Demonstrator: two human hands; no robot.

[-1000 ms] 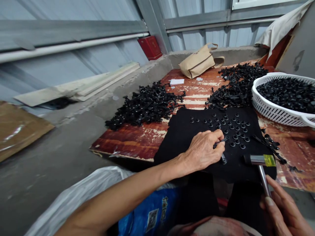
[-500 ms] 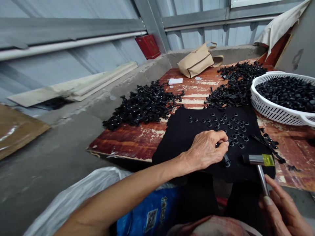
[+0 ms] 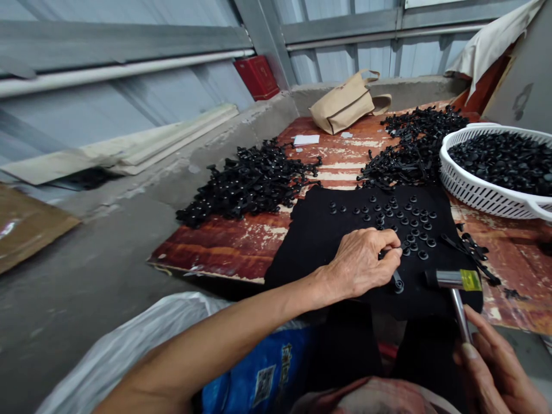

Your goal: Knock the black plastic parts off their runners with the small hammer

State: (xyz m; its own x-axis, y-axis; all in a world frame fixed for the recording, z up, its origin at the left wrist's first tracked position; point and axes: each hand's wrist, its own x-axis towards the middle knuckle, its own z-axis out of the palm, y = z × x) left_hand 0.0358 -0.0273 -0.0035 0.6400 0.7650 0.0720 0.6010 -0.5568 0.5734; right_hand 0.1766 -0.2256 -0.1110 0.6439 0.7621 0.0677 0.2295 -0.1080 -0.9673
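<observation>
My left hand (image 3: 366, 261) is closed in a pinch on a small black strap-like part (image 3: 397, 283). The round end of that part shows below my fingers, resting on a black cloth mat (image 3: 310, 241); the rest is hidden in my grip. Several small round black caps (image 3: 413, 232) with raised centres are spread over the mat just beyond my fingertips. My right hand (image 3: 495, 362) is wrapped round the metal handle of a hammer (image 3: 448, 280). Its silver head, with a black face and yellow tape at the other end, is over the mat's near right part.
A pile of black strap parts (image 3: 254, 184) lies at the table's left, another heap (image 3: 414, 149) behind the mat. On the right stands a white basket (image 3: 478, 192) full of black caps. A beige bag (image 3: 342, 106) sits at the back. Loose straps (image 3: 468, 250) lie beside the mat.
The view has shifted very slightly. Both hands, the hammer and the black strap part keep their places.
</observation>
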